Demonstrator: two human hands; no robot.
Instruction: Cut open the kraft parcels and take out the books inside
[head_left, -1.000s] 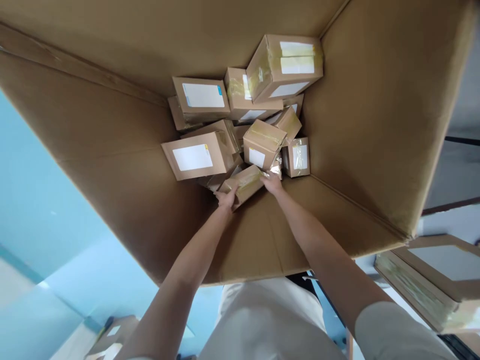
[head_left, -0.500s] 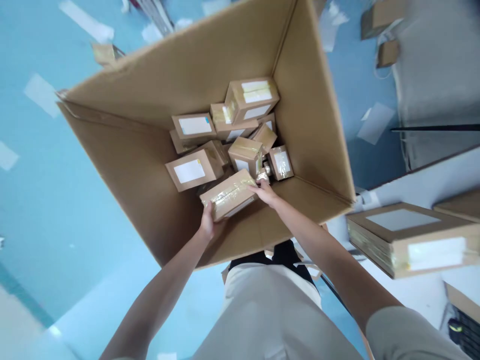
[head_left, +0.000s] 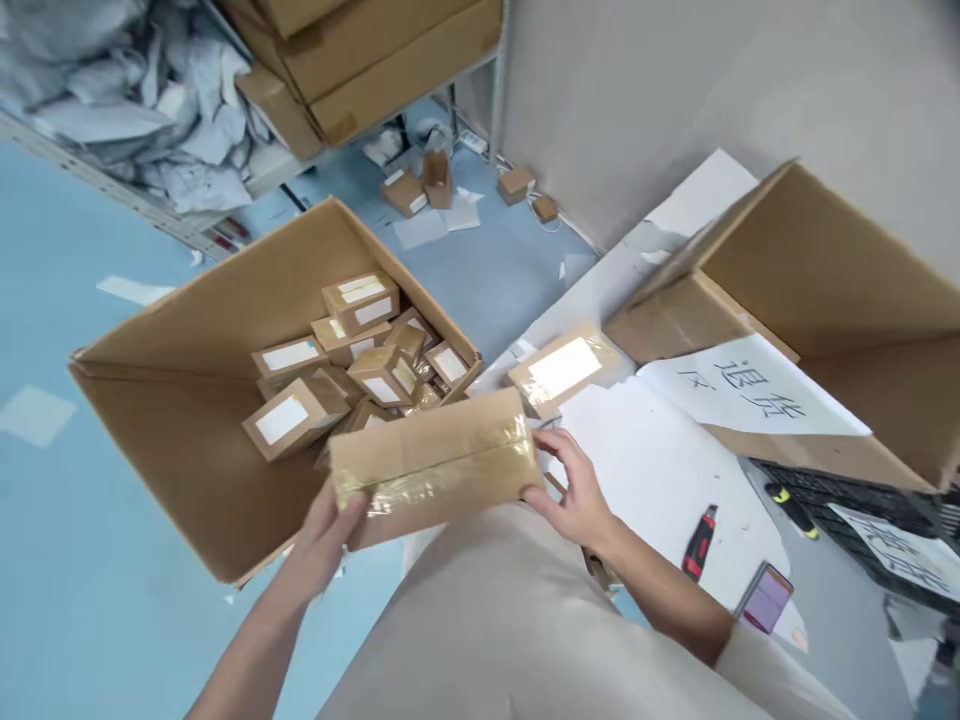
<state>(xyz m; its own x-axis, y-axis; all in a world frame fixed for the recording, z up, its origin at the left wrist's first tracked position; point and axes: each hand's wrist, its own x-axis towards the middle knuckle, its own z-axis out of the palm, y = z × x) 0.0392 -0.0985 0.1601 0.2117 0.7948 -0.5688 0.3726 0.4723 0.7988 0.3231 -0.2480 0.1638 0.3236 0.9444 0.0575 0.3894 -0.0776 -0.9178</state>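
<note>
Between my two hands is a long brown cardboard box sealed with shiny clear tape, held up in front of my body. My left hand grips its left end, thumb on the taped face. At the other end, my right hand closes on the right edge with thumb below and fingers above. Just beyond the held box stands a large open carton with several small taped parcels inside, many with white labels. One labelled parcel lies near its middle. The held box hides part of the carton's near side.
To the right, a table bears a labelled parcel, a red-black utility knife, a phone, a keyboard and an open carton with a handwritten sheet. A shelf with grey bags stands at back left.
The long box has come up out of the large carton in both hands. My view has turned right, bringing the table, its open carton and the shelf into sight.
</note>
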